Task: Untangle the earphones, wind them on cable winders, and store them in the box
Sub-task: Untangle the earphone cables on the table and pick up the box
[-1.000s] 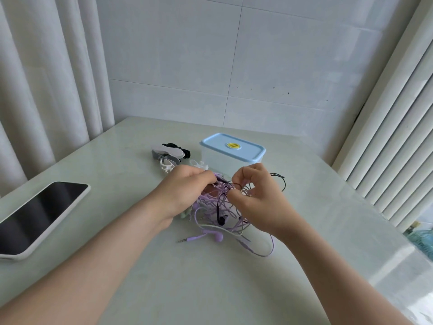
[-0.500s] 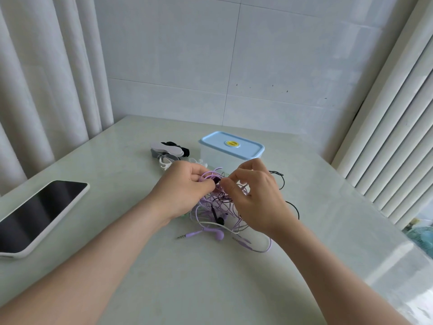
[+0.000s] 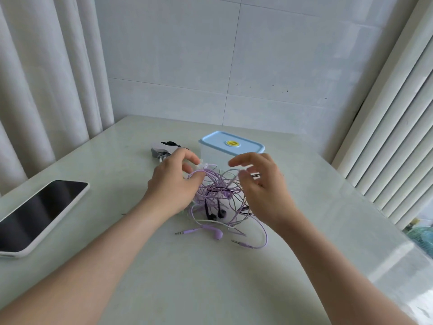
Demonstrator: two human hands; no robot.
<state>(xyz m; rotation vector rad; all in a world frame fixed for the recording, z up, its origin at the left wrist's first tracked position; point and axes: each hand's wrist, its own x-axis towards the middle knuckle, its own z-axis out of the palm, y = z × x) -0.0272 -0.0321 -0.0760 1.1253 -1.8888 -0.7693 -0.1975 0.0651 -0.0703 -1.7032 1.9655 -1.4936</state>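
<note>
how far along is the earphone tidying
Done: nothing yet. The earphones are one tangle, the cable winders lie unused and the box has its lid on. In hand: the left hand pinches a purple loop, the right hand reaches in. Left: separating, winding, boxing.

**Around your work area**

You have a dark-screened slab-shaped device in a white case lying flat at the left edge of the pale, glossy stone-look table. Off-white pleated curtains hang behind it on your left. Large light grey wall tiles face you. White vertical slats run down your right, with a blurred teal object beyond the table's right edge.
</note>
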